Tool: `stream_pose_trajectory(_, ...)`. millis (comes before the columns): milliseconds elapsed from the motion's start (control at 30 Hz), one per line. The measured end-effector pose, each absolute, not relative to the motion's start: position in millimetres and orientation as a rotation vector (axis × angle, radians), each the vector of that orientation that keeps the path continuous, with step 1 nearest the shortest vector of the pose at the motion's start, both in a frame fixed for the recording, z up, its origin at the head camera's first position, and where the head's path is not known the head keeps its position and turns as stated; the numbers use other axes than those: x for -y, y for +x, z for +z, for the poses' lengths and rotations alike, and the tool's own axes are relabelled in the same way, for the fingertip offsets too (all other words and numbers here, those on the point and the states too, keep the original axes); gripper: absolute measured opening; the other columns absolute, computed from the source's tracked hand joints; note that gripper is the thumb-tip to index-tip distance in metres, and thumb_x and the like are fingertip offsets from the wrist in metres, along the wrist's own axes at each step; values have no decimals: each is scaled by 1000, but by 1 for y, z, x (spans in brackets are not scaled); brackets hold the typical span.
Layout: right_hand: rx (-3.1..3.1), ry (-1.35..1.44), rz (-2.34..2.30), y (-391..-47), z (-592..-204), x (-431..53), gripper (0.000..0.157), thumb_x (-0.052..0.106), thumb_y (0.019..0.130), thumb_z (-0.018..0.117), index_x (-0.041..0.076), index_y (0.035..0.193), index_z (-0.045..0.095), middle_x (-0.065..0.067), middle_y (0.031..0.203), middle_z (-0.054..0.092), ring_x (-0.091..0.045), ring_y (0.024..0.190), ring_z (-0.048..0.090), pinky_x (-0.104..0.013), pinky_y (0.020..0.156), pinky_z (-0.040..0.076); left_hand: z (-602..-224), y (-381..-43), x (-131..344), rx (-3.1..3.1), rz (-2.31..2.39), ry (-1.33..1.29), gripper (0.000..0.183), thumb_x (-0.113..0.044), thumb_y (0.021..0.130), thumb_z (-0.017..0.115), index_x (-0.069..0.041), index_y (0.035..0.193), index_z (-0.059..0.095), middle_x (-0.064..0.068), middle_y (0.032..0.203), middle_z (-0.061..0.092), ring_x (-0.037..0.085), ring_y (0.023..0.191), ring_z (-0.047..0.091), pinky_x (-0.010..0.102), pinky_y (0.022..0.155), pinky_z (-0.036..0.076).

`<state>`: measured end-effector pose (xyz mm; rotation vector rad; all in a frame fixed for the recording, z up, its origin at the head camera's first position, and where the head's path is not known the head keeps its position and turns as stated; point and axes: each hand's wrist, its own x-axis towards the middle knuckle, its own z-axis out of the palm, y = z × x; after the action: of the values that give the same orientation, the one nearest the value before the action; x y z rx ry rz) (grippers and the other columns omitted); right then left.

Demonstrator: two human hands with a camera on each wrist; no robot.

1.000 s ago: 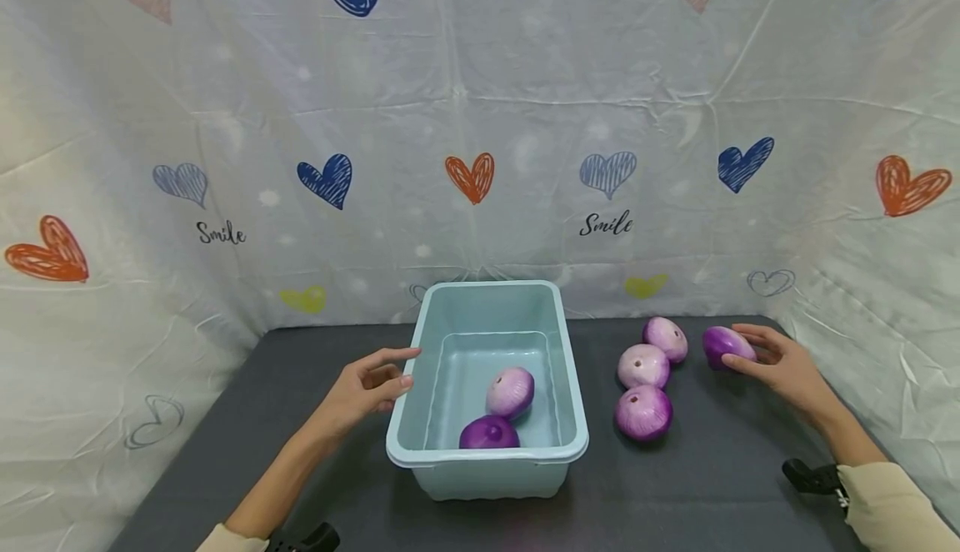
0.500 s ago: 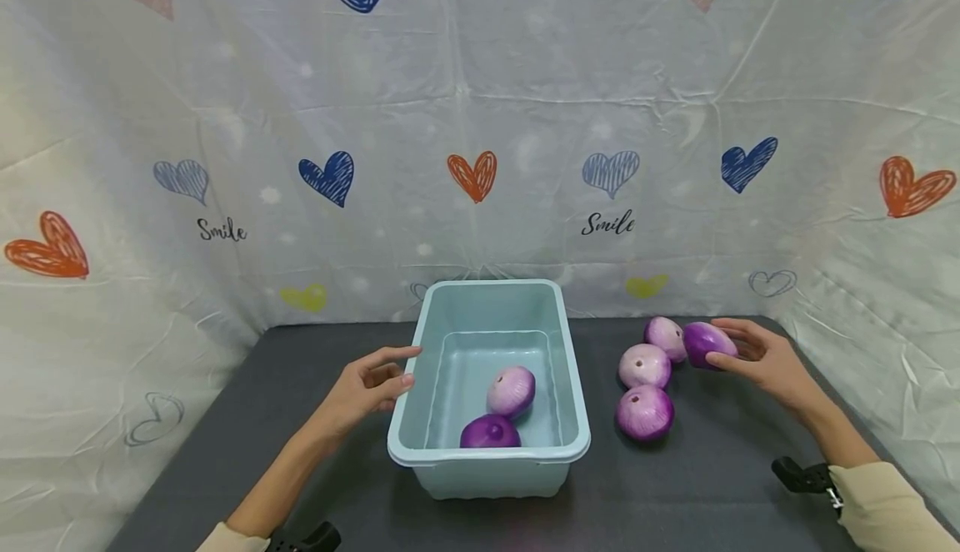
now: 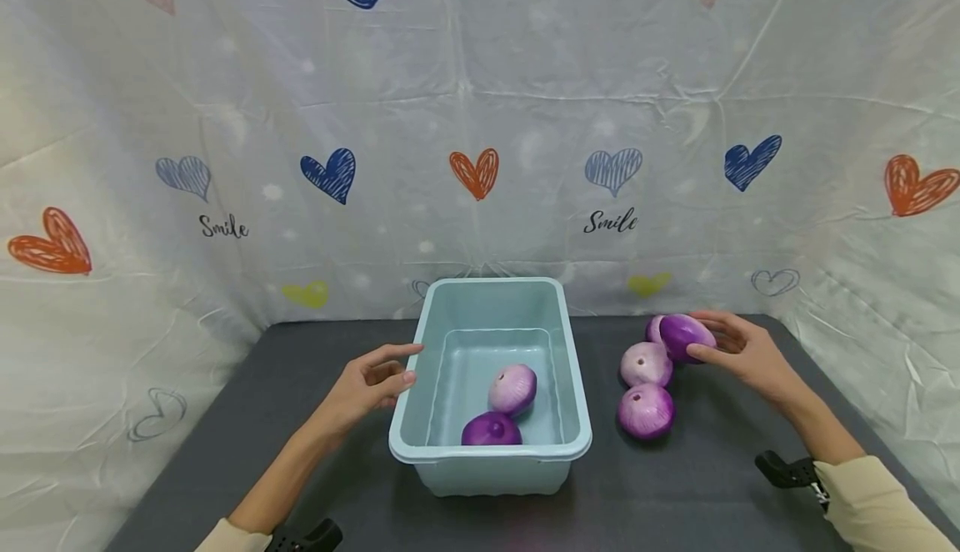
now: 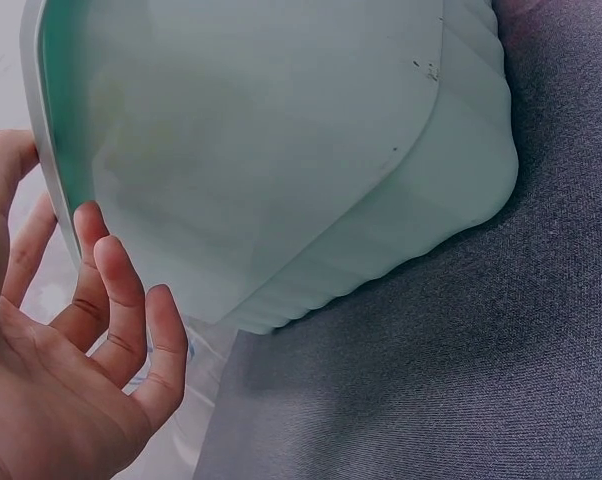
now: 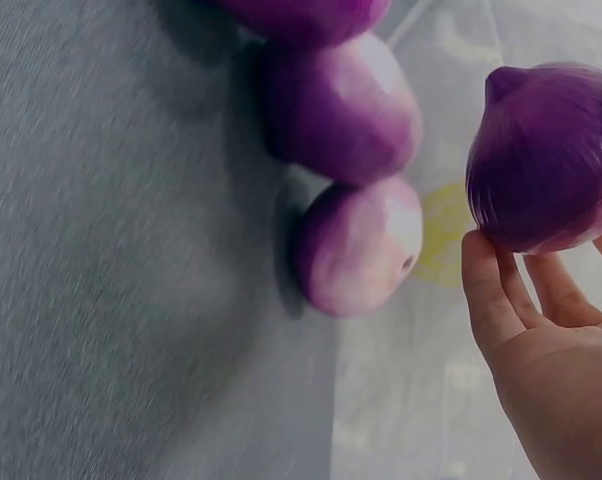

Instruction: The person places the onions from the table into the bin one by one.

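Note:
My right hand (image 3: 750,356) grips a purple onion (image 3: 684,337) between thumb and fingers; in the right wrist view the held onion (image 5: 546,160) is off the table, its pointed end showing. In the head view it overlaps the rearmost of three onions in a row, the others being a middle onion (image 3: 646,365) and a front onion (image 3: 646,411). My left hand (image 3: 375,385) has its fingertips at the left rim of a pale blue plastic bin (image 3: 491,454), fingers loosely bent. Inside the bin lie a lighter onion (image 3: 513,389) and a darker onion (image 3: 491,429).
A dark grey cloth covers the table (image 3: 322,352). Behind and at both sides hangs a white curtain (image 3: 405,227) printed with hearts and "Smile". Black straps circle both wrists below beige sleeves (image 3: 877,502).
My right hand has lifted the onion and carried it left, from beside the row to over its rear onion. The left hand and bin have stayed in place.

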<state>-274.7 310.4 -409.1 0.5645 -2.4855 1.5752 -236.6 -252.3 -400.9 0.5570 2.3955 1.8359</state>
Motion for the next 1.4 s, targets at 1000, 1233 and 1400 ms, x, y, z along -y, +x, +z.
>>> stream_pose_trajectory(1000,2416,747,1733,-284,-373,-246,53,11,95,74,3,143,53,-17,138,56,-25,124,56,-24,97,45,-399,-236,250,-2401,1825,533,46,-18,101,66,-8,145,56,19,102,64,25,96,63,41,84,54)
stream_pose_trajectory(1233,2400,795,1717,-287,-359,-228,55,13,93,77,6,143,55,-14,139,57,-31,126,54,-25,100,44,-400,-235,252,-2401,1830,530,46,-17,102,66,-7,146,56,19,102,65,25,96,63,41,83,55)
stream_pose_trajectory(1400,2368,871,1721,-291,-351,-215,55,9,91,78,4,142,56,-12,137,59,-30,124,57,-29,98,47,-400,-235,252,-2401,1833,541,46,-16,102,65,-7,146,56,19,101,64,24,95,63,41,82,55)
